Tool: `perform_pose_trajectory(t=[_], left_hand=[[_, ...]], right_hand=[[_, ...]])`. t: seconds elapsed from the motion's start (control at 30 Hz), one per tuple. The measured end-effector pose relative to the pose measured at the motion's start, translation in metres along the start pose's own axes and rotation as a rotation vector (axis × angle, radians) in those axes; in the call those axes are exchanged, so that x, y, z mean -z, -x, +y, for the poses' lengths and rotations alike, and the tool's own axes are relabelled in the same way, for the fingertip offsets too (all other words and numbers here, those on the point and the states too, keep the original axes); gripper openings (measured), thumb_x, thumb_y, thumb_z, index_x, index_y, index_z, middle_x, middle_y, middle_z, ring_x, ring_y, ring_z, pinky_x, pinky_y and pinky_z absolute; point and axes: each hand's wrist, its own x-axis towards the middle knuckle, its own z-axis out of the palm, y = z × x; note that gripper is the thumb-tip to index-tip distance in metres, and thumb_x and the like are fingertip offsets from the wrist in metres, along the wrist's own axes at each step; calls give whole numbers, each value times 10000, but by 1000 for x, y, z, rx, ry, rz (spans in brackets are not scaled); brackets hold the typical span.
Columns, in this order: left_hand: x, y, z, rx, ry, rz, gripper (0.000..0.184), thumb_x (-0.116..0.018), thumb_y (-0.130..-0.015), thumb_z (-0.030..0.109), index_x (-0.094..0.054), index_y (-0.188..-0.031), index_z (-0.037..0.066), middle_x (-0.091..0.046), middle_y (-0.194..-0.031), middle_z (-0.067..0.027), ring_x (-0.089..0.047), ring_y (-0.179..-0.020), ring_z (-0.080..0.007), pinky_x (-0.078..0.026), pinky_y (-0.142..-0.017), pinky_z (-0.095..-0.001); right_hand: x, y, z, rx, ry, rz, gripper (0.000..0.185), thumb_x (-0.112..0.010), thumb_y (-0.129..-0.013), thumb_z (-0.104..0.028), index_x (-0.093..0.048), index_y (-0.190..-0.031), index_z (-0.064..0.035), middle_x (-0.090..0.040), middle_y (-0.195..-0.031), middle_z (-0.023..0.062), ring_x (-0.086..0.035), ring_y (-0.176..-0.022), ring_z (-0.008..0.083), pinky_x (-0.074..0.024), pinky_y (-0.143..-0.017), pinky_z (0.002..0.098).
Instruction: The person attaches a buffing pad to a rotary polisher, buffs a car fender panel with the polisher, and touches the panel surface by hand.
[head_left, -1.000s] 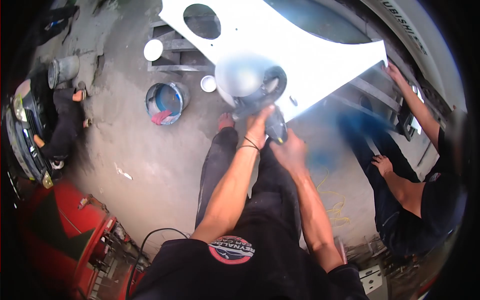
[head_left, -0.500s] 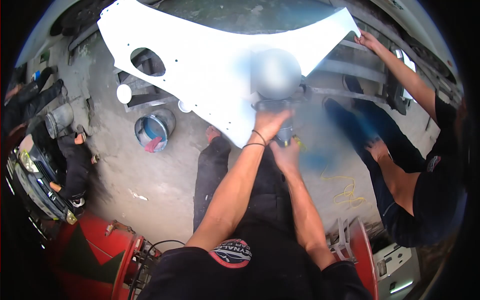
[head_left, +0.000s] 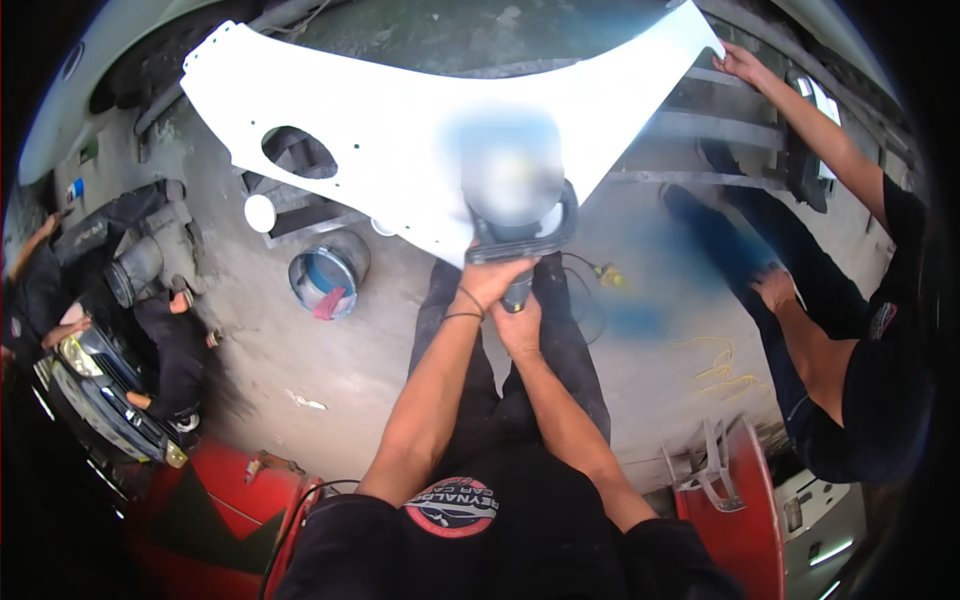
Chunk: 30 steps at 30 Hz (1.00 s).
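The black hand-held tool with a loop-shaped handle and a blurred round head [head_left: 525, 246] had shifted in the last half second: it had come nearer to the lower tip of the broad white panel with curved edges and a large oval hole [head_left: 400, 110]. That seemed to bring the work back to the panel's near end. The left hand [head_left: 492, 282] had its grip clasped round the tool by the loop, and the right hand [head_left: 520, 325] grasped the end below, both just off the panel's near edge. Blur hid whether the head touched the panel. At the panel's right tip, a co-worker's hand [head_left: 738, 64] stayed put, apparently steadying it. Grey slatted framing [head_left: 715, 128] showed beneath the panel.
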Motion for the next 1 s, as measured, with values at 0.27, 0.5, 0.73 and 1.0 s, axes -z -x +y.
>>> perform_pose_trajectory(t=[0.27,0.5,0.73,1.0], left_hand=[[75,30,-22,-42,155,235,394,-906,-951,113,-757,-1295,-8,-821,-1202,-136,-803,-1098,-226,-653,-988,-369],[35,21,-39,15,380,206,440,-904,-946,92,-719,-1334,-2,-821,-1195,-113,-793,-1074,-218,-632,-979,-376],[-9,15,-38,-10,331,199,377,-903,-947,141,-798,-1280,0,-856,-1164,-115,-800,-1083,-218,-613,-1014,-390],[-42,5,-39,6,321,200,377,-906,-947,160,-813,-1280,11,-858,-1185,-99,-789,-1118,-205,-595,-1040,-378]], right_hand=[[-38,11,-8,100,245,-166,453,-885,-838,-250,-733,-1207,-36,-812,-1011,275,-807,-1005,484,-644,-879,534],[10,-15,-11,143,505,-229,501,-886,-830,-282,-698,-1216,-22,-814,-960,259,-804,-964,485,-641,-852,552],[45,-22,-3,135,430,-170,489,-893,-822,-280,-699,-1198,-35,-820,-974,250,-802,-982,481,-637,-864,550],[77,-38,0,128,414,-150,472,-891,-822,-280,-701,-1183,-45,-822,-985,249,-801,-984,482,-633,-865,548]])
